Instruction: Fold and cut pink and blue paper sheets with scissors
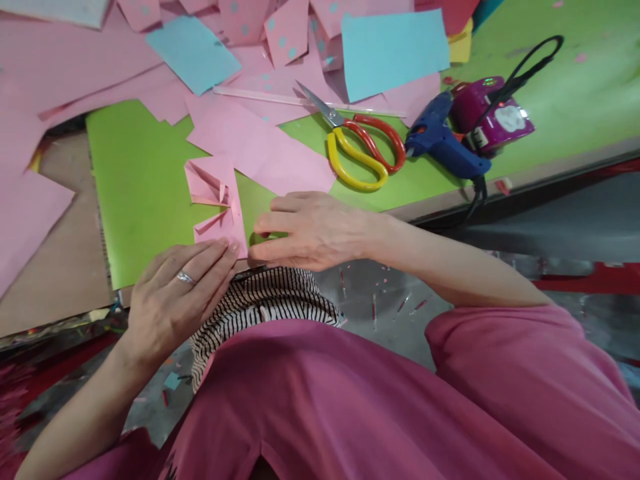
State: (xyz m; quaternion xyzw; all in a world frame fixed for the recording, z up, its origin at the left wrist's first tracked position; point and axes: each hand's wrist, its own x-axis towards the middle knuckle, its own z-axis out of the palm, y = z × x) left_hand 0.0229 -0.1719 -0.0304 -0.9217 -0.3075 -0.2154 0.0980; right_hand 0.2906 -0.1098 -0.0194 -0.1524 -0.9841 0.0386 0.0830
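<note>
A folded piece of pink paper with cut, raised flaps lies on the green sheet near the table's front edge. My left hand, wearing a ring, presses flat on the paper's near end with its fingers stretched out. Just right of the paper is my right hand, its fingers bent and apart, with nothing visible in them. Its fingertips come close to the paper's near right corner; I cannot tell if they touch it.
Scissors with red and yellow handles lie behind my right hand. Right of them are a blue glue gun and a purple tape dispenser. Pink sheets and blue paper pieces cover the back. A clear thin strip lies there too.
</note>
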